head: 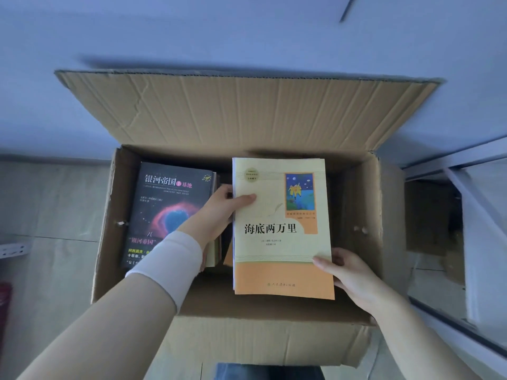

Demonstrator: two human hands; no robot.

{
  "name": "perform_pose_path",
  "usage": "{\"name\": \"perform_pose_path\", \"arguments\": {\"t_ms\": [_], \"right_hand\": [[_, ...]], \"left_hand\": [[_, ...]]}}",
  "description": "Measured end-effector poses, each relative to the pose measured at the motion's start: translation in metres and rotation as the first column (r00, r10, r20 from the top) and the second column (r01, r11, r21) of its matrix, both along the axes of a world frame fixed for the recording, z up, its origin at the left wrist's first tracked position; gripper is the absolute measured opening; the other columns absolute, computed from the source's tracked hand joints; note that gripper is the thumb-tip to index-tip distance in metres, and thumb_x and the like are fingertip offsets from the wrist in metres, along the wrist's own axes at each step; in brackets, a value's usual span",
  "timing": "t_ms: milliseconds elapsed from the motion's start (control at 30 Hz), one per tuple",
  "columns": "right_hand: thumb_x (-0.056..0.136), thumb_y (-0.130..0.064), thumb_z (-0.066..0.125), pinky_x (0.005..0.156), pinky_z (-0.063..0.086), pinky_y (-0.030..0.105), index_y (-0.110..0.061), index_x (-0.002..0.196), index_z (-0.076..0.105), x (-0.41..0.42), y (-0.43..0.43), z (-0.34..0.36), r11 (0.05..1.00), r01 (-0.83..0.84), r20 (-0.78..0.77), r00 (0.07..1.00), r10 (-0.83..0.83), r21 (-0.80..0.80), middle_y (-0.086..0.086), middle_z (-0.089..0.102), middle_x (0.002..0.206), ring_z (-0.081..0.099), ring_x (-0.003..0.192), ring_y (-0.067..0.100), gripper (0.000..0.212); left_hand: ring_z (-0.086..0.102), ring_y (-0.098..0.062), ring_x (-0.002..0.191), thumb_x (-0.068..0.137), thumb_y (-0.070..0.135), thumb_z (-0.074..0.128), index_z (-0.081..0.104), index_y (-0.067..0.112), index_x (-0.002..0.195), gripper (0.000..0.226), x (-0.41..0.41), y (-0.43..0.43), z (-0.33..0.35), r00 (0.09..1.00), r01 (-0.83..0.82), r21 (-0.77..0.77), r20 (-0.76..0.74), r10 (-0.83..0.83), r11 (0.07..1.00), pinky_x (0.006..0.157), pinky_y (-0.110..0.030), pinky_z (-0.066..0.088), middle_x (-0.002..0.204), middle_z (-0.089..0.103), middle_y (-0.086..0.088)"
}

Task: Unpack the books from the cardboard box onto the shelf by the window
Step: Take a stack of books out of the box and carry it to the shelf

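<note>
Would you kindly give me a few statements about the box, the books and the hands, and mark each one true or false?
1. Both hands hold the yellow and orange book. True: the left hand grips its left edge, the right hand its lower right corner.
2. The dark book lies outside the cardboard box. False: it lies inside, on the left.
3. The box flaps are closed. False: the far flap stands open.
4. The left wrist wears a pale band. True.
</note>
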State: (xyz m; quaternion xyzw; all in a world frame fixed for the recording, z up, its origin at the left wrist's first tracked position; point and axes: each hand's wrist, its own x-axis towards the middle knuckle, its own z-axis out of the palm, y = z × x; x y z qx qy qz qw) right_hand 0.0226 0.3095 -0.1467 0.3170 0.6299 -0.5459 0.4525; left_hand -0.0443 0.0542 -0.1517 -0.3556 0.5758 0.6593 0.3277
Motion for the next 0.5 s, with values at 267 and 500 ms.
{"name": "perform_pose_path", "arguments": {"t_ms": [267, 500], "right_hand": [[0.083, -0.016, 0.066, 0.097, 0.047, 0.040, -0.011, 0.105, 0.061, 0.034, -0.003, 0.108, 0.984, -0.175, -0.121, 0.978, 0.172, -0.015, 0.008, 0.069, 0.105, 0.063, 0.100, 0.023, 0.024], [0.084, -0.019, 0.066, 0.090, 0.047, 0.041, -0.014, 0.095, 0.063, 0.118, -0.030, 0.191, 0.923, -0.385, -0.213, 0.900, 0.380, 0.018, 0.008, 0.070, 0.093, 0.062, 0.088, 0.023, 0.013]], "left_hand": [[0.068, -0.022, 0.084, 0.086, 0.013, 0.066, 0.051, 0.006, 0.115, 0.034, 0.088, -0.012, 0.111, 0.975, -0.173, -0.042, -0.146, 0.166, 0.984, 0.077, -0.039, 0.058, 0.099, 0.068, -0.007], [0.069, -0.010, 0.066, 0.086, 0.014, 0.065, 0.059, 0.013, 0.095, 0.011, 0.249, -0.022, 0.201, 0.865, -0.464, -0.088, -0.259, 0.430, 0.881, 0.058, -0.024, 0.056, 0.087, 0.069, -0.002]]}}
